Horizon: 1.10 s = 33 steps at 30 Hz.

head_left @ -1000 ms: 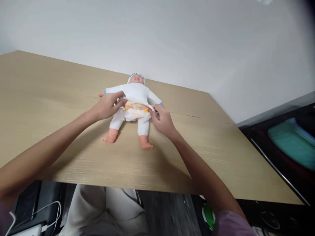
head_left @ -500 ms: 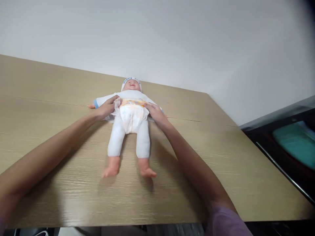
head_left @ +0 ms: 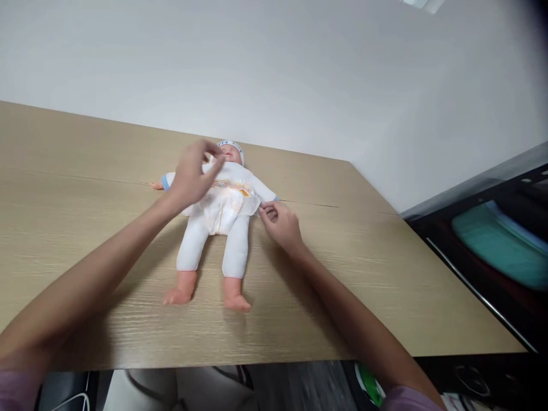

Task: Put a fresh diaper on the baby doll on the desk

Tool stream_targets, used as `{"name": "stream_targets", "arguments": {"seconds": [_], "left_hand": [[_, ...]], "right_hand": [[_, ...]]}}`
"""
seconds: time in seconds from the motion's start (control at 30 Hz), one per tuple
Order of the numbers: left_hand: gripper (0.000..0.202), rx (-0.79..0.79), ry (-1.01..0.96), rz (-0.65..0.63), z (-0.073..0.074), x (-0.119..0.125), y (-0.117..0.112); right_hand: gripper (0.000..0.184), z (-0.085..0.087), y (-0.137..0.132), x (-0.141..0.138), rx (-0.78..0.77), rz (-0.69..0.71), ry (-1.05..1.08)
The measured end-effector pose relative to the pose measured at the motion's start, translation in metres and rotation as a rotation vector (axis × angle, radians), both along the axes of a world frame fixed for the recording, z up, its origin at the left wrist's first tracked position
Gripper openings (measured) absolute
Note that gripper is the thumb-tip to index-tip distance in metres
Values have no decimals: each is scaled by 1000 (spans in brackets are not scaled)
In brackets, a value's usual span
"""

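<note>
and here's the doll (head_left: 236, 237), flat on its back on the table, feet toward the person, head toward the wall, legs a little apart! around its hips sits the white diaper (head_left: 220, 212), an orange printed band across its front, a side flap sticking out over by the right hand (head_left: 282, 225). and what a grip there: thumb and fingers pressed together at that flap's outer edge, pinching it, by the look of it, just beside the doll's sleeve.

up to the left hand (head_left: 194, 174), raised in front of the doll's chest, thumb and forefinger curved toward each other; it's blurred, so whether the tips meet or hold anything, i cannot tell. it covers part of the white top (head_left: 252, 181) and the side of the head. a white cap (head_left: 235, 144) with blue lettering, 2 bare feet at the near end!

out we go: wood-grain table (head_left: 342, 274) all around, a thin seam running across it, pale wall (head_left: 265, 68) behind. off to the right, a dark object with a blurred teal patch (head_left: 499, 242). below the near edge, light trousers (head_left: 141, 391) and a green round thing (head_left: 370, 383), partly hidden.
</note>
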<state>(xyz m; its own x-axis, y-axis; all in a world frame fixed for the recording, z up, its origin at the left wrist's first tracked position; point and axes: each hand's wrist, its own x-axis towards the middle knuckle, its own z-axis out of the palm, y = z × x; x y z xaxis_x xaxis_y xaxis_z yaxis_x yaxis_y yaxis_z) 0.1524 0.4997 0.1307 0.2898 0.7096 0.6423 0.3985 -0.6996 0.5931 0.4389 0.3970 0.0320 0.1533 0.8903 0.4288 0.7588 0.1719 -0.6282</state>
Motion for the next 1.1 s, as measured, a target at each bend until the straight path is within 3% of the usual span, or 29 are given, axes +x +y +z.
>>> {"name": "stream_targets", "arguments": {"seconds": [0.1, 0.17, 0.33, 0.5, 0.67, 0.83, 0.93, 1.1], "left_hand": [[32, 156, 381, -183, -1, 24, -22], [37, 139, 535, -171, -8, 35, -29], [49, 68, 533, -92, -23, 40, -26], [64, 41, 539, -67, -26, 39, -26], [67, 42, 547, -60, -27, 41, -28], [71, 31, 568, -51, -28, 41, -29], [72, 18, 564, -55, -29, 42, -28], [77, -17, 522, -77, -31, 40, -24]], "right_hand": [[27, -16, -5, -5, 17, 3, -133], [27, -22, -1, -5, -14, -19, -138], [39, -22, 5, 1, -155, -80, -87], [43, -17, 4, 5, -241, -146, -90], [56, -2, 1, 4, -389, -6, -5], [58, 26, -2, 6, -303, 201, 329], [55, 42, 14, -2, -272, 234, 421], [46, 55, 60, -44, -241, 279, 350]]}}
